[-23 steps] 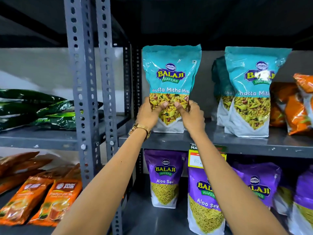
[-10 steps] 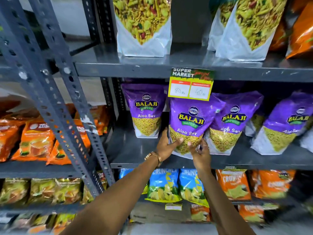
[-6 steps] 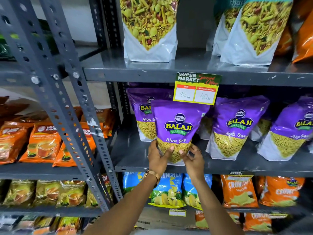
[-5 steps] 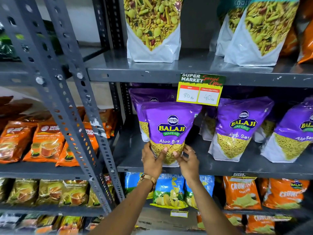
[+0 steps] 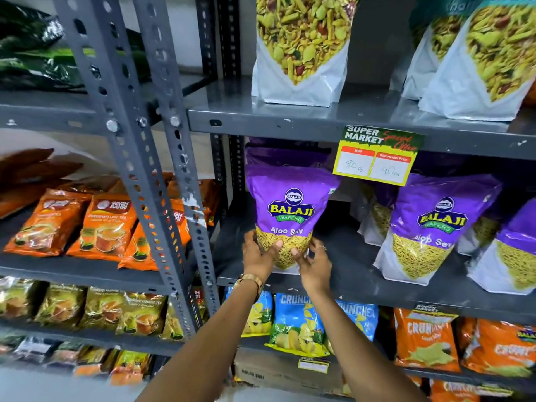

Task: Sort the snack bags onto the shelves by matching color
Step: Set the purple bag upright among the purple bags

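Observation:
A purple Aloo Sev bag (image 5: 290, 198) stands upright at the left end of the middle grey shelf (image 5: 362, 288). My left hand (image 5: 256, 258) grips its lower left corner and my right hand (image 5: 311, 264) grips its lower right corner, thumbs on the front. Another purple bag (image 5: 278, 153) stands right behind it, mostly hidden. More purple Aloo Sev bags (image 5: 432, 224) stand further right on the same shelf. Teal-and-white mix bags (image 5: 298, 53) stand on the shelf above.
A yellow price tag (image 5: 377, 158) hangs from the upper shelf edge. Blue chip bags (image 5: 298, 323) and orange bags (image 5: 423, 340) fill the shelf below. Perforated grey uprights (image 5: 139, 169) stand at left, with orange tea packets (image 5: 107, 224) on the neighbouring rack.
After standing a teal bag on the upper shelf, both hands dropped to the purple shelf, took one purple bag and slid it left, in front of the leftmost purple bag.

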Action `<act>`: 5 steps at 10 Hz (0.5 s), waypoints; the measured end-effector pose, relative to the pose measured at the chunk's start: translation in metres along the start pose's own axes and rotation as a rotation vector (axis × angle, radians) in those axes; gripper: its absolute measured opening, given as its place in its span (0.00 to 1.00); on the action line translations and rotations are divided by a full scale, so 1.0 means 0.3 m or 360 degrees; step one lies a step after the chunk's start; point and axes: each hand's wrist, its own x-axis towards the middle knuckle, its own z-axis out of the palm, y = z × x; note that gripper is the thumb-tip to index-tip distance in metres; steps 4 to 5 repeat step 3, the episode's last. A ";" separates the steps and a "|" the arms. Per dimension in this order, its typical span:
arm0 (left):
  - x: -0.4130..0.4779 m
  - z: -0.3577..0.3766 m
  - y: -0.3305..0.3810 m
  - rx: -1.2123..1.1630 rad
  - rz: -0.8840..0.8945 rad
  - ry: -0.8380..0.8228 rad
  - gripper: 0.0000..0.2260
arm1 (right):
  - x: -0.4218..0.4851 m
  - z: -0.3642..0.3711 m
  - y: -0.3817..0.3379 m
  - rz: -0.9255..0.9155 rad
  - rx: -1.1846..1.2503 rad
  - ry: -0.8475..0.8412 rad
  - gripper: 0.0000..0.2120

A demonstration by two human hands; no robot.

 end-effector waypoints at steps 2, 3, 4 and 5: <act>0.001 -0.013 0.020 -0.0035 0.0036 -0.0056 0.29 | -0.005 0.012 -0.044 -0.0032 -0.0194 -0.0055 0.27; -0.025 -0.038 0.033 0.0076 0.0033 -0.0095 0.37 | -0.029 0.007 -0.067 -0.0021 -0.0304 -0.0121 0.33; -0.025 -0.038 0.033 0.0076 0.0033 -0.0095 0.37 | -0.029 0.007 -0.067 -0.0021 -0.0304 -0.0121 0.33; -0.025 -0.038 0.033 0.0076 0.0033 -0.0095 0.37 | -0.029 0.007 -0.067 -0.0021 -0.0304 -0.0121 0.33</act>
